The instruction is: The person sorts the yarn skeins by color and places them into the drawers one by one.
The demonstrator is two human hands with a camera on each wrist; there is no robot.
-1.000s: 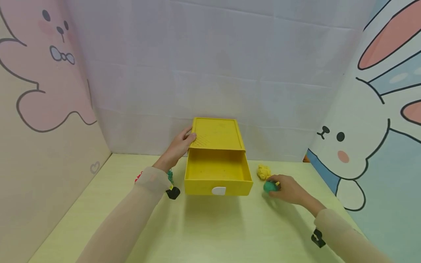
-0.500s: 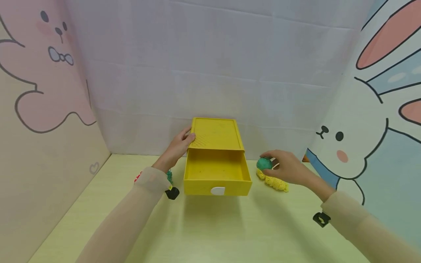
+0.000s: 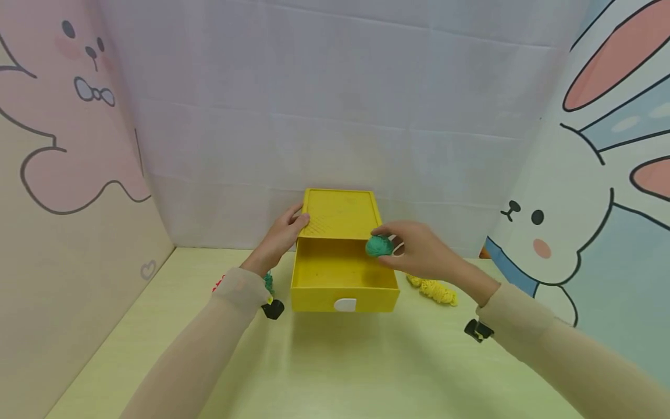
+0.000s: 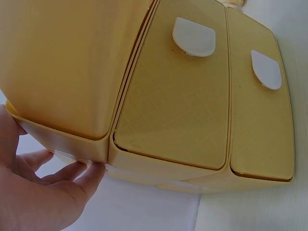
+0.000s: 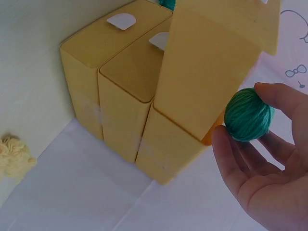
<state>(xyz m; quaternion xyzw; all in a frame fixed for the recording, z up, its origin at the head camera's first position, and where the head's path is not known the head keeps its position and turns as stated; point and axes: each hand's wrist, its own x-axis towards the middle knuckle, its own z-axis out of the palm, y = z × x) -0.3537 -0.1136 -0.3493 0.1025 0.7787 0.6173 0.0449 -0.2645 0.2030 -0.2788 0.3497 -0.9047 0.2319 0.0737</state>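
Observation:
A yellow cabinet [image 3: 341,213] with three stacked drawers stands against the back wall. Its top drawer [image 3: 314,299] is pulled out, and the inside that shows holds nothing. My left hand [image 3: 281,237] grips the cabinet's upper left edge, thumb on top and fingers along the side panel [image 4: 72,139]. Between the thumb and fingers of my right hand [image 3: 426,251] is a green ball of yarn [image 3: 379,246], held over the right rear part of the drawer. The two lower drawers [image 4: 178,91], with white tab handles, are closed in the left wrist view.
A twisted yellow yarn bundle [image 3: 438,292] lies on the table right of the cabinet. Left of it, dark green yarn [image 3: 268,282] and something red [image 3: 217,283] are partly hidden by my left forearm. Cartoon-printed panels [image 3: 576,233] flank both sides.
My right hand has lifted the green yarn ball from beside the yellow yarn and carried it left over the open drawer. The left hand has kept its hold on the cabinet.

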